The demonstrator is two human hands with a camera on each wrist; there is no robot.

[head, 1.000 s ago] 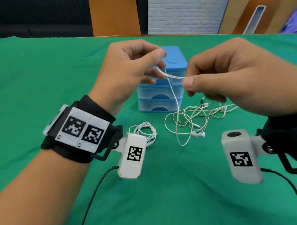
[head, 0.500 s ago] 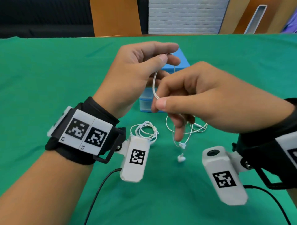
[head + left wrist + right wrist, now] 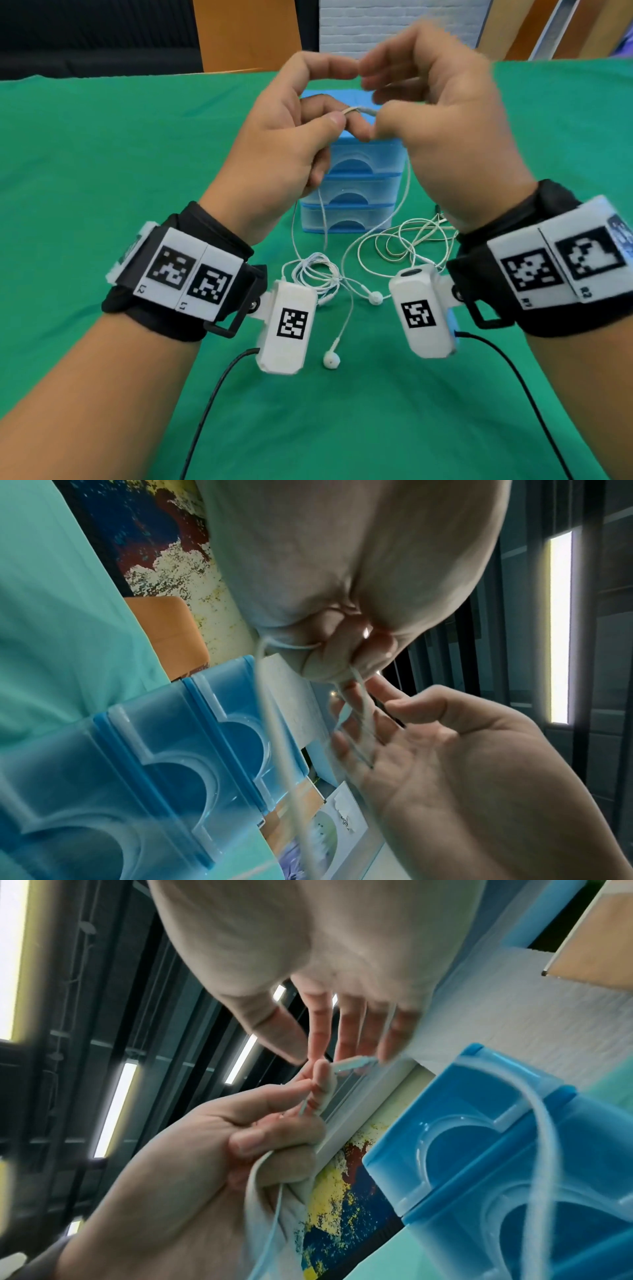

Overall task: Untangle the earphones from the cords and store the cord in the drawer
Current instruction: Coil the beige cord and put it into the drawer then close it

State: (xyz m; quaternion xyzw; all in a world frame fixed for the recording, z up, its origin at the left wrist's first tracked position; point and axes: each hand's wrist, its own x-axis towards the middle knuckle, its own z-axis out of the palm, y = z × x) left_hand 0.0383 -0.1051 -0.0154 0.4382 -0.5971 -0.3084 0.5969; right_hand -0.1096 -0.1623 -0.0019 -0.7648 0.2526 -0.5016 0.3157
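Note:
My left hand (image 3: pixel 342 118) is raised above the blue three-drawer unit (image 3: pixel 349 185). Thumb and forefinger pinch a thin white cord (image 3: pixel 364 110), and the other fingers curl round its hanging strands. My right hand (image 3: pixel 383 102) is level with it. Its fingers are straight and spread, and the cord lies across them (image 3: pixel 359 723). One strand (image 3: pixel 407 178) drops from it to a loose tangle (image 3: pixel 411 240) on the cloth. Two white earbuds (image 3: pixel 331 359) (image 3: pixel 375 297) and a small coil (image 3: pixel 315 274) lie in front of the unit. All three drawers look closed.
A green cloth (image 3: pixel 102 171) covers the table. Black cables run from the wrist cameras towards the near edge (image 3: pixel 212 404) (image 3: pixel 520 377). Beyond the far edge stand an orange board (image 3: pixel 246 34) and a white brick wall (image 3: pixel 394 20).
Both hands rose above the drawer unit. My right hand, which pinched the cord low beside the left, has spread its fingers. The earbuds now lie on the cloth.

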